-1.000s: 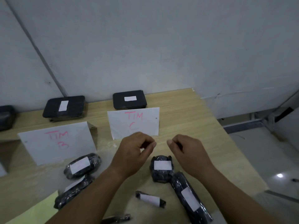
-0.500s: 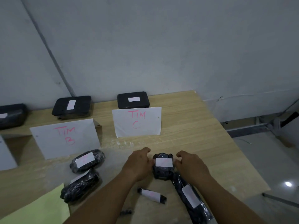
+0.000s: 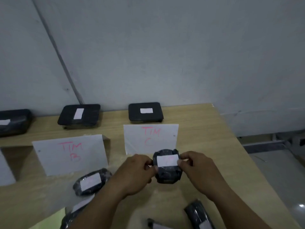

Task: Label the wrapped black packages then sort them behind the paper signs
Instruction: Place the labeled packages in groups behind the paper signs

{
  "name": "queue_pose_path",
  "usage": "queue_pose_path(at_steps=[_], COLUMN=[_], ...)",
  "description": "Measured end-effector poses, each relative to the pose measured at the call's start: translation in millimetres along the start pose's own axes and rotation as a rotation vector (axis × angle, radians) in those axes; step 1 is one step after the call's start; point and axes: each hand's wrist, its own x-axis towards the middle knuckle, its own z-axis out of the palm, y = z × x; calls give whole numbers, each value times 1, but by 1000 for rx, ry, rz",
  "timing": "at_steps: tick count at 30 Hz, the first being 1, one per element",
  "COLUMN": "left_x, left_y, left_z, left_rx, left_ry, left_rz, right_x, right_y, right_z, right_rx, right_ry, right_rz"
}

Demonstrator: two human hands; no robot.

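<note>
Wood-grain table (image 3: 206,146) carries all items. At 9 o'clock of the view, the far-left package (image 3: 11,123) lies cut by the frame edge. Sign B (image 3: 71,154) stands at 8 o'clock, with the B package (image 3: 79,116) behind it at its 12 o'clock. The oval package (image 3: 91,181) lies just in front of sign B at its 5 o'clock. The low package (image 3: 74,212) and a yellow-green sheet (image 3: 49,220) lie at 7 o'clock of the view. The left hand (image 3: 133,174) and right hand (image 3: 198,171) pinch the held package (image 3: 168,176) from its 9 and 3 o'clock sides, with fingertips on the ends of its white label (image 3: 167,161). The held package overlaps the lower edge of sign C (image 3: 151,138). The C package (image 3: 146,112) lies behind that sign at 12 o'clock. The long package (image 3: 199,215) lies at 5 o'clock of the view.
</note>
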Motion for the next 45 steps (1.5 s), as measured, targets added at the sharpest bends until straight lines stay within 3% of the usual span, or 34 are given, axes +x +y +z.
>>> queue_pose_path(at_steps=[6,13,20,27,45], left_x=[30,136,225,265,271], left_y=[24,12,-21,-43,-46], left_z=[-89,-155,-178,-165,-148], left_rx=[-51,10,-15,67,187], left_ry=[265,360,250,203,209], left_rz=[23,-6,-148,-202,-231], right_x=[63,179,251,270,279], right_y=[-85,-144,-151,-142,-132], right_z=[-19,3,39,63,75], right_rx=[116,54,238,32,-48], right_ry=[90,135,45,17,-92], right_rz=[-104,-130,21,-33,-25])
